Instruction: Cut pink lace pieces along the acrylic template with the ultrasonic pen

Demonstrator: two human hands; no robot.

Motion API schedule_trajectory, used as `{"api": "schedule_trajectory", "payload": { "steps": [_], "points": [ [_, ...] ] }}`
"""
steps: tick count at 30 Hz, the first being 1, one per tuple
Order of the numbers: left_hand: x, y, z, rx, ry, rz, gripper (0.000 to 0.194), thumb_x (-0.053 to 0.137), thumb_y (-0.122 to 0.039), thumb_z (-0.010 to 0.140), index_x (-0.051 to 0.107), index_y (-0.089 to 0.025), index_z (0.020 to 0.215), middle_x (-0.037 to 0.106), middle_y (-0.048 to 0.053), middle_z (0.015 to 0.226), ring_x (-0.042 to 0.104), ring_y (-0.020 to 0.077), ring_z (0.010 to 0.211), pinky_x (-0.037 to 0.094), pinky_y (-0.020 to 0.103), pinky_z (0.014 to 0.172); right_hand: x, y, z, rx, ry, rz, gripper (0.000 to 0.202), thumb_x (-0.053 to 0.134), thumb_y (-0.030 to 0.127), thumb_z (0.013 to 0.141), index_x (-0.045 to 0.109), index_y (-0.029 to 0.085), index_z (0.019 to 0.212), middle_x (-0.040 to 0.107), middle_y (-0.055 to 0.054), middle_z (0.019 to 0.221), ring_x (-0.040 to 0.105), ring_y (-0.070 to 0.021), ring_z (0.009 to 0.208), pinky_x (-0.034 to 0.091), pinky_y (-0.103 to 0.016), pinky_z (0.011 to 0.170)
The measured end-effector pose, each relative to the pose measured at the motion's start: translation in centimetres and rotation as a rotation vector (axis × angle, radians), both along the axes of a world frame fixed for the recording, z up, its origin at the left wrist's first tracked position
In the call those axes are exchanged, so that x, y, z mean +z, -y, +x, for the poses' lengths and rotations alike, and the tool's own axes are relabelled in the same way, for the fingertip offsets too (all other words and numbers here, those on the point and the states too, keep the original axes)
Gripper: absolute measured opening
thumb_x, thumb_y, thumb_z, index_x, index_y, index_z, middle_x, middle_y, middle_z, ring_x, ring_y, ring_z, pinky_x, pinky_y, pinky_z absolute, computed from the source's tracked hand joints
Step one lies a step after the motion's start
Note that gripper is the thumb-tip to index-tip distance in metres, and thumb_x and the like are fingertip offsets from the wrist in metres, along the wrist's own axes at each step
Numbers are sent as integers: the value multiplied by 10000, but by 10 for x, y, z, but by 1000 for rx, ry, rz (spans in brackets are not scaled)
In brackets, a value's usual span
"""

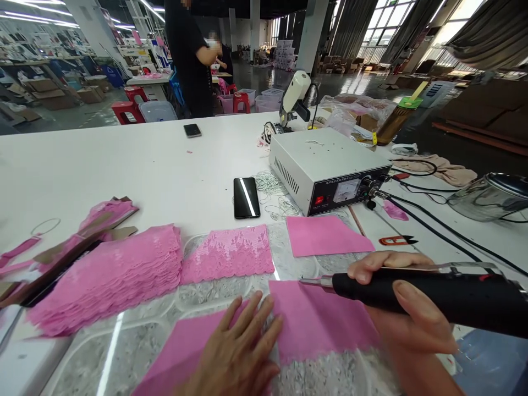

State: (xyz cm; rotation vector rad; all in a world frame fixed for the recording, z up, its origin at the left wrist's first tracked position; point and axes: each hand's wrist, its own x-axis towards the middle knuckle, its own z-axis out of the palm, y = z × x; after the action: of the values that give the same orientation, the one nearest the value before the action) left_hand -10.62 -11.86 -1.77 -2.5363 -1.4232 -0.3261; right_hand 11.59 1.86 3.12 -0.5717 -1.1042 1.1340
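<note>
My right hand [412,319] is closed around a black handheld cutter [396,286]. Its thin metal tip points left, at the top edge of a smooth pink fabric piece [322,324]; whether it touches the cloth I cannot tell. Fingers spread, my left hand [243,352] lies flat on another pink fabric piece [181,344], its fingertips beside the gap between the two. Behind them, a single pink lace piece [235,250] and a smooth pink piece [325,235] rest on the grey marbled sheet [136,352]. A thick stack of pink lace pieces [115,275] stands at left.
A grey control box [330,165] with dial and cables stands behind the cloth. Nearby are a black phone [246,198], orange thread snips [398,240] and a glass jar [490,198]. Farther back lies another phone [192,130]. A person [190,60] stands beyond the table.
</note>
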Motion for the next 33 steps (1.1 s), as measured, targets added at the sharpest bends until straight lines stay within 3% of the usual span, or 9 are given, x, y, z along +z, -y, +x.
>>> {"api": "schedule_trajectory", "payload": {
  "steps": [7, 13, 20, 27, 33],
  "points": [
    [-2, 2, 0, -11, 24, -6, 531, 511, -446, 981, 444, -181, 1436, 460, 87, 1486, 394, 286, 1390, 369, 439, 1112, -3, -1, -3, 57, 25, 29, 112, 670, 242, 772, 648, 210, 877, 650, -16, 771, 608, -151, 601, 569, -344, 599],
    [-2, 3, 1, -23, -3, -5, 535, 537, -446, 967, 465, -168, 1419, 492, 92, 1460, 447, 303, 1349, 395, 454, 1081, -5, -1, -5, 28, 52, 20, 83, 673, 241, 762, 631, 204, 824, 647, -11, 738, 597, -154, 575, 566, -362, 588],
    [13, 10, 3, -18, -42, -92, 553, 583, -449, 946, 465, -186, 1418, 475, 75, 1474, 456, 295, 1348, 426, 450, 1071, 2, 6, -6, -11, 40, 1, 108, 686, 266, 727, 645, 212, 811, 633, -19, 716, 565, -158, 553, 548, -359, 563],
    [26, 15, 1, -74, 45, -261, 453, 406, -449, 1029, 474, -205, 1405, 488, 22, 1467, 441, 245, 1365, 422, 411, 1083, 3, 19, -17, 141, 43, -66, 135, 711, 321, 741, 656, 240, 834, 621, -19, 718, 570, -172, 548, 567, -371, 548],
    [30, 15, 2, -85, 66, -292, 468, 414, -470, 1022, 473, -208, 1405, 516, 33, 1445, 460, 221, 1350, 377, 389, 1110, -1, 21, -26, 180, 52, -61, 138, 725, 310, 748, 654, 245, 847, 633, -18, 743, 572, -161, 551, 580, -366, 560]
  ]
}}
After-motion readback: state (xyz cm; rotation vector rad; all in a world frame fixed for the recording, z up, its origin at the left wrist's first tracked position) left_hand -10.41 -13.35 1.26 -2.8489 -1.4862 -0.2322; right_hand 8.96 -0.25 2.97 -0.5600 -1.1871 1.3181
